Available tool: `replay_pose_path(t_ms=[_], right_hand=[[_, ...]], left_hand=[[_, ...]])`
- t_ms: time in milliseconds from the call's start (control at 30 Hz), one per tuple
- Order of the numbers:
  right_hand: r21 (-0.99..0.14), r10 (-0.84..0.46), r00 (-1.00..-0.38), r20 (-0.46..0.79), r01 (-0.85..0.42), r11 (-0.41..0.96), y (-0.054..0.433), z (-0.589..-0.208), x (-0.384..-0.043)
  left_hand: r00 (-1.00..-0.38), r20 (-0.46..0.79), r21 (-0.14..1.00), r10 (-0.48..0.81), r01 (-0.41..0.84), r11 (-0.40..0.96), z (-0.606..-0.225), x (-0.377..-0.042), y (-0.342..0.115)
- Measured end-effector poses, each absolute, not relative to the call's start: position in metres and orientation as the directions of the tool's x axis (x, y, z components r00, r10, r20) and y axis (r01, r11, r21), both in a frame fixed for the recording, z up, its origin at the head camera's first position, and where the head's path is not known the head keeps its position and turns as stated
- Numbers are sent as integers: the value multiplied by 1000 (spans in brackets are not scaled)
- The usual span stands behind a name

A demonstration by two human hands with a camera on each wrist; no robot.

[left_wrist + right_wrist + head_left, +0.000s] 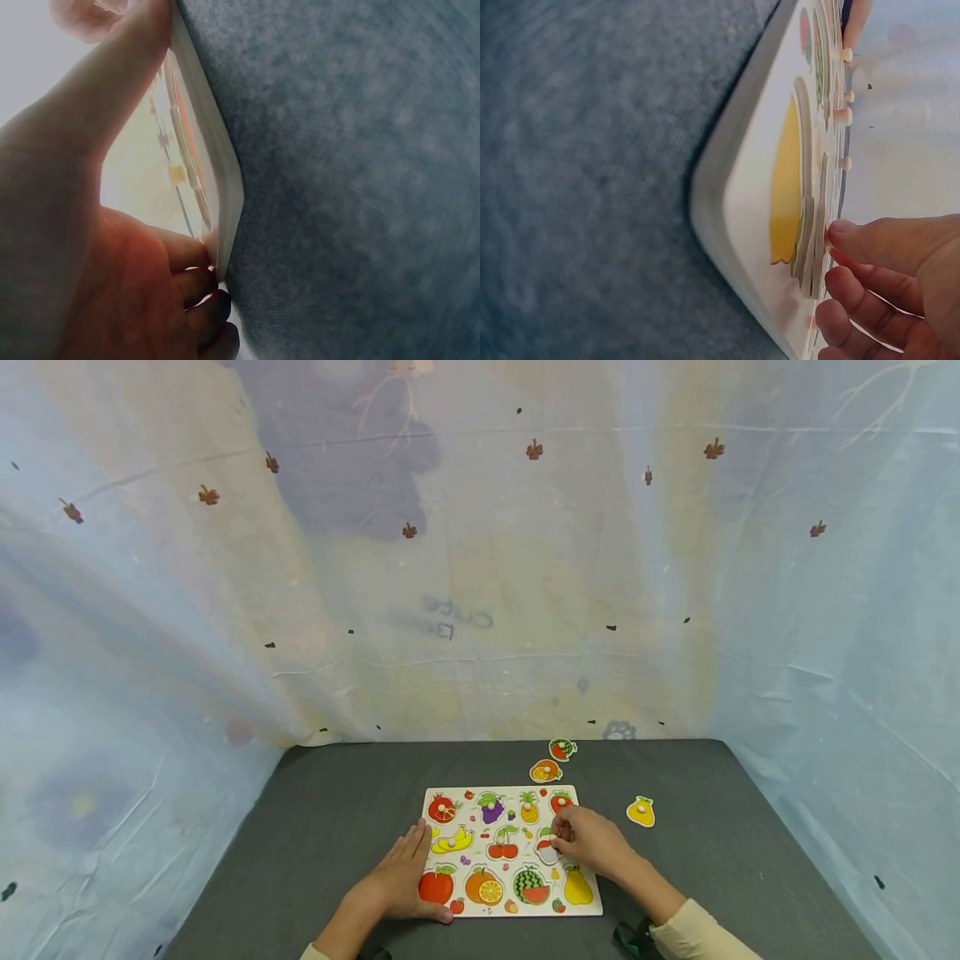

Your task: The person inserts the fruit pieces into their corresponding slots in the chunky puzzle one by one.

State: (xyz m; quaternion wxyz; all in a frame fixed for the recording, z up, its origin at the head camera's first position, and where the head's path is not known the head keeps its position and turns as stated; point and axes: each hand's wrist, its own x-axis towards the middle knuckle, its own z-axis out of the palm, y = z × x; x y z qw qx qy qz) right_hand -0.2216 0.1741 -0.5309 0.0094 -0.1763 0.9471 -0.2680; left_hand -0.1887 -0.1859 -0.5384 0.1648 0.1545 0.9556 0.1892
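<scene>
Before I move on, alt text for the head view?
The right hand pinches a piece at a fruit puzzle board, while the left hand rests along its left edge. Three loose pieces lie on the dark table.

1. Head: set above and behind the board (551, 911), farthest back, facing forward and down; it takes in the table (337, 810), the sheet (480, 568) and both hands.
2. Left wrist: low and very near, by the left hand (401, 878), its picture turned sideways, facing a board corner.
3. Right wrist: equally low and near, also sideways, skimming the board past the right hand (594, 843).
4. Head and right wrist share the large pear (784, 199).
</scene>
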Motion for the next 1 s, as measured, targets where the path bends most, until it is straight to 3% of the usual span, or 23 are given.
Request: replay_pose_path(t_ms=[467, 1000], right_hand=[[-501, -368, -924, 107, -370, 783, 173, -535, -223], [-517, -352, -934, 68, -335, 788, 175, -532, -221]], left_hand=[[-899, -241, 422, 366, 242, 874, -539, -186, -186], [-897, -249, 420, 366, 241, 875, -542, -189, -188]])
